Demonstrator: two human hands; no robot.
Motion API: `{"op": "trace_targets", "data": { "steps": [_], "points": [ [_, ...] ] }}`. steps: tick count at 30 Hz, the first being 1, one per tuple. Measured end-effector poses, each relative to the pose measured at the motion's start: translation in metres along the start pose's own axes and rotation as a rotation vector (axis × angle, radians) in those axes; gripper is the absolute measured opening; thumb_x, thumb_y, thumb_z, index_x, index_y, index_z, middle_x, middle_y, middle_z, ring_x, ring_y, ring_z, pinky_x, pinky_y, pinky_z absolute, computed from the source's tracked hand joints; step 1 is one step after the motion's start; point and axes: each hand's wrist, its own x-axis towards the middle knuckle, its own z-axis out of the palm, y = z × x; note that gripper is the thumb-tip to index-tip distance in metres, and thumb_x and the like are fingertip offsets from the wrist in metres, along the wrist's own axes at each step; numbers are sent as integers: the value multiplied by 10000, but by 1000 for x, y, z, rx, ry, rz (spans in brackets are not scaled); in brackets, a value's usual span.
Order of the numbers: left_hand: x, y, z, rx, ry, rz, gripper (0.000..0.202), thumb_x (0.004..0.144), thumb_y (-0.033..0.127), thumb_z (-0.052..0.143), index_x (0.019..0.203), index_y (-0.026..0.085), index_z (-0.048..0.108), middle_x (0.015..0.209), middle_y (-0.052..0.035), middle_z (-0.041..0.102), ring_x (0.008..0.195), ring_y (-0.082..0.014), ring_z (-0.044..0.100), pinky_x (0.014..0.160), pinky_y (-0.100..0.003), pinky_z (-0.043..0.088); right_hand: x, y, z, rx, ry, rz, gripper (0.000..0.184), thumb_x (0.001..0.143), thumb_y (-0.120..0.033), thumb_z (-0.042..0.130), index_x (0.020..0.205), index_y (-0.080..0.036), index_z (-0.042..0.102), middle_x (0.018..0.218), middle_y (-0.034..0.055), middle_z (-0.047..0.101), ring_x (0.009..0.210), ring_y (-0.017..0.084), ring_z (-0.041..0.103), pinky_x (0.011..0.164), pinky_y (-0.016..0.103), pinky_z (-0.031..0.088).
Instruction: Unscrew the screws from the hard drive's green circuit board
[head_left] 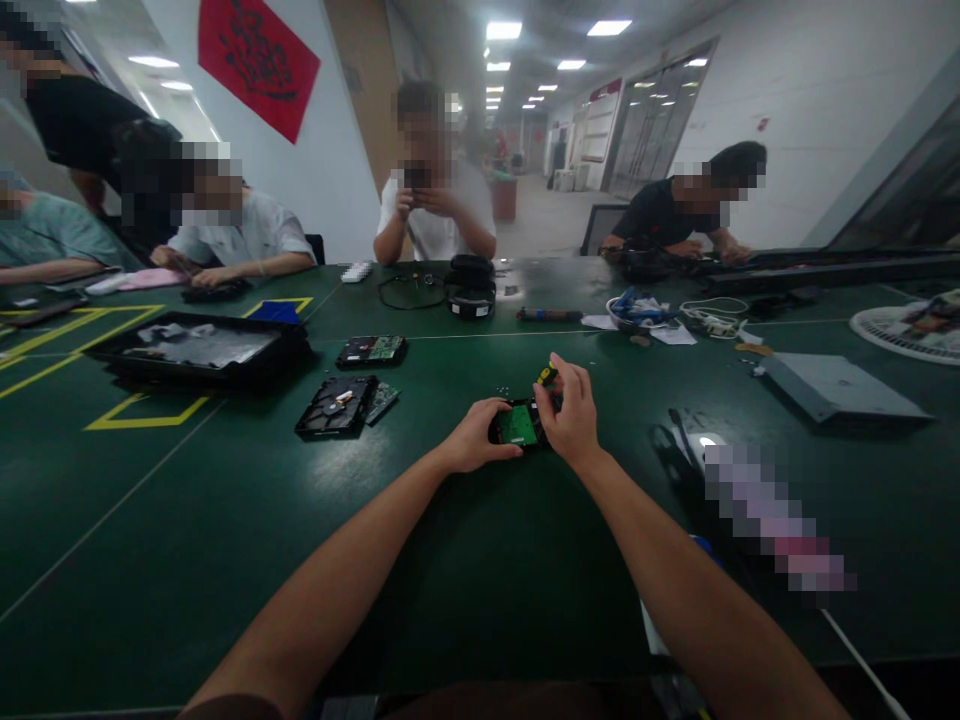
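A small hard drive (518, 425) with a green circuit board facing up lies on the dark green table (420, 560) in front of me. My left hand (475, 438) grips its left edge, fingers curled round it. My right hand (570, 410) is closed on a screwdriver with a yellow and black handle (547, 376), held upright over the drive's right side. A few tiny screws (501, 390) lie just beyond the drive.
Two more drives (337, 405) (372, 350) and a black tray (196, 348) lie to the left. A grey metal box (832, 385) and tools (679, 445) sit to the right. Headphones (471, 290), cables and a bowl of parts (634, 312) lie farther back. Several people sit around the table.
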Motion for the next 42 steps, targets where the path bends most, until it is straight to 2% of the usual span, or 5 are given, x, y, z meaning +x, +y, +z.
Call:
{"op": "trace_targets", "data": {
  "steps": [12,27,33,38,42],
  "points": [
    [0,1,-1,-10,-7,-12,809,680,542,846,1364,246,531,1458,-132,503,1375,-359,452,1153,-567,382,0,1,0,4,2,-11,588,985,-271,553,1540,-282,357,1305,131,531,1049,254,618,859,446,604],
    [0,2,-1,-8,-9,-21,801,686,550,838,1359,239,536,1459,-134,503,1376,-358,455,1155,-559,381,0,1,0,-6,-20,-28,562,1006,-272,494,1547,-298,342,1342,128,539,1188,280,587,969,505,569],
    [1,-1,0,-8,-2,-1,811,684,565,835,1360,233,536,1447,-137,512,1362,-349,465,1151,-542,388,0,1,0,-11,8,-12,569,981,-289,561,1522,-295,383,1313,130,535,1136,280,604,891,475,605],
    [1,-2,1,-6,6,2,817,677,565,841,1358,228,538,1447,-141,512,1363,-354,464,1152,-548,385,-1,0,0,4,-6,-19,574,1000,-247,513,1547,-291,347,1350,135,527,1146,271,606,948,484,580],
    [0,-1,0,-4,3,3,812,681,565,840,1356,228,539,1454,-142,505,1367,-357,460,1156,-549,380,-1,0,0,4,11,-6,570,979,-272,569,1518,-288,388,1310,132,529,1083,261,614,856,452,611]
  ]
}}
